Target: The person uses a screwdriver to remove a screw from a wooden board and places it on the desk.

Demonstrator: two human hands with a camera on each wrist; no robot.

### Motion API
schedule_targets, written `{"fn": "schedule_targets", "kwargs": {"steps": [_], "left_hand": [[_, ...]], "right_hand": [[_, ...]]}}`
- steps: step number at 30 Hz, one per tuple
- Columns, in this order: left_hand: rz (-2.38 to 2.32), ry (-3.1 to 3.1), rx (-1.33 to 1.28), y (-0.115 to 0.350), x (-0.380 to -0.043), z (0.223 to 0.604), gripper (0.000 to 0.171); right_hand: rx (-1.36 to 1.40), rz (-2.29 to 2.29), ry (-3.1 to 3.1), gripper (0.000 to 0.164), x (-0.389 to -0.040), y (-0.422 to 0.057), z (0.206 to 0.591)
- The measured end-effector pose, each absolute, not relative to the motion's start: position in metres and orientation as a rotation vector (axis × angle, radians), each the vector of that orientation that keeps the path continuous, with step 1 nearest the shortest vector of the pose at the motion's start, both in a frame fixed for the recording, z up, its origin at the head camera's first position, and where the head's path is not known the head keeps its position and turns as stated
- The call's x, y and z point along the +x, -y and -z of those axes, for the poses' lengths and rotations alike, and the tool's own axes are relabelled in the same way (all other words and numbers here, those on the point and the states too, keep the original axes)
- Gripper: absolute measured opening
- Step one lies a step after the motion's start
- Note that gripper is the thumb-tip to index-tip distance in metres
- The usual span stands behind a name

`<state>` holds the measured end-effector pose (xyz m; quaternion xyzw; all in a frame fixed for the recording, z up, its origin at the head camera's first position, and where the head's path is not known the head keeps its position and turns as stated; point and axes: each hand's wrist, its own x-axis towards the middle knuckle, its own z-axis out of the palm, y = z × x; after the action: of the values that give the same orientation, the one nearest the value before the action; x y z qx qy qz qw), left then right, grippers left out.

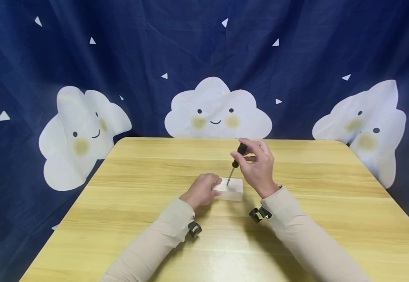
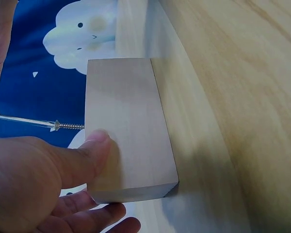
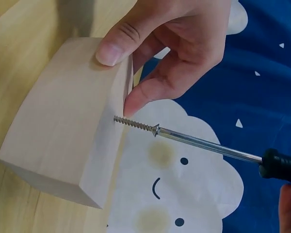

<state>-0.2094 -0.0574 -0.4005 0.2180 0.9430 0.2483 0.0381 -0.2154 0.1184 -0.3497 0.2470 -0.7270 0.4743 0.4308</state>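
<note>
Hands work together: left hand (image 1: 202, 190) grips wooden block (image 1: 231, 189), right hand (image 1: 257, 166) holds screwdriver (image 1: 235, 162) driving screw (image 3: 135, 124) into it.

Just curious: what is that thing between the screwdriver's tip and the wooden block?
A screw sits on the screwdriver tip, its point touching the wooden block; the right wrist view shows it best.

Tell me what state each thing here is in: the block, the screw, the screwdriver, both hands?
Pale rectangular wooden block: flat on table, held.
Silver metal screw: tip at block, barely driven.
Black-handled screwdriver: tilted, tip in screw head.
Left hand: grips block.
Right hand: grips screwdriver handle.
</note>
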Motion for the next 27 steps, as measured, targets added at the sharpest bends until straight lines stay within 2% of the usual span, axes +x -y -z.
{"fn": "schedule_targets", "kwargs": {"steps": [20, 27], "left_hand": [[-0.756, -2.903, 0.654, 0.057, -0.210, 0.401, 0.038], [-0.735, -2.923, 0.682, 0.057, -0.209, 0.400, 0.037]], "right_hand": [[0.639, -1.137, 1.844, 0.040, -0.215, -0.118, 0.350], [0.638, -1.149, 1.786, 0.039, -0.200, -0.109, 0.331]]}}
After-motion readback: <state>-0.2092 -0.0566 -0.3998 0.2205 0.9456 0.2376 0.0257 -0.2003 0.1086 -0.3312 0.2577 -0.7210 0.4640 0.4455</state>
